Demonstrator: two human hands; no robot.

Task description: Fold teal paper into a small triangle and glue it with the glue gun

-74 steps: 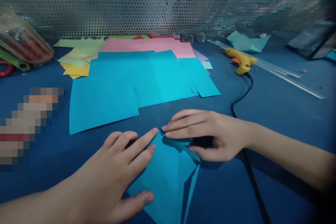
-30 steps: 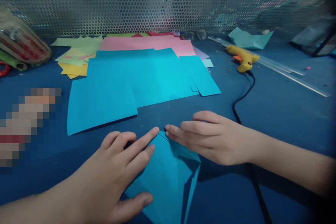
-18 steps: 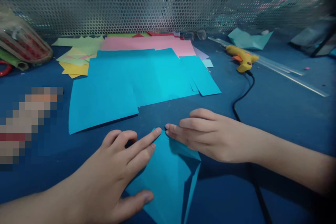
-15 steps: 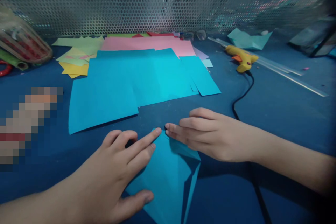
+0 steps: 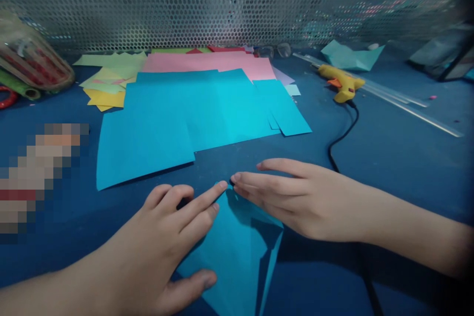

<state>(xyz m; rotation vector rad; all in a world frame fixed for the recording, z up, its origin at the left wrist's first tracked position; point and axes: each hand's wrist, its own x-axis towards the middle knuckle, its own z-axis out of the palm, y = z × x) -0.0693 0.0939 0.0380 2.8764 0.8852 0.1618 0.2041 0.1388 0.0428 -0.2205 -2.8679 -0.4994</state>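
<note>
A folded blue paper [image 5: 237, 252] lies on the dark blue table, shaped like a kite with its tip pointing away from me. My left hand [image 5: 163, 237] lies flat on its left flap, index fingertip at the tip and thumb on the lower edge. My right hand [image 5: 296, 197] presses the right flap with fingers stretched flat, their tips meeting the left index finger at the tip. Neither hand grips anything.
Flat blue sheets [image 5: 185, 113] lie just beyond the hands, with pink [image 5: 207, 61], yellow and green sheets behind. A yellow glue gun [image 5: 340, 84] lies back right, its black cord [image 5: 338, 143] running under my right wrist. Clear glue sticks [image 5: 407, 106], a perforated metal screen [image 5: 222, 0].
My right hand has slid a little toward me and flattened over the right flap; its fingers are now more stretched out. The left hand and the paper have stayed put.
</note>
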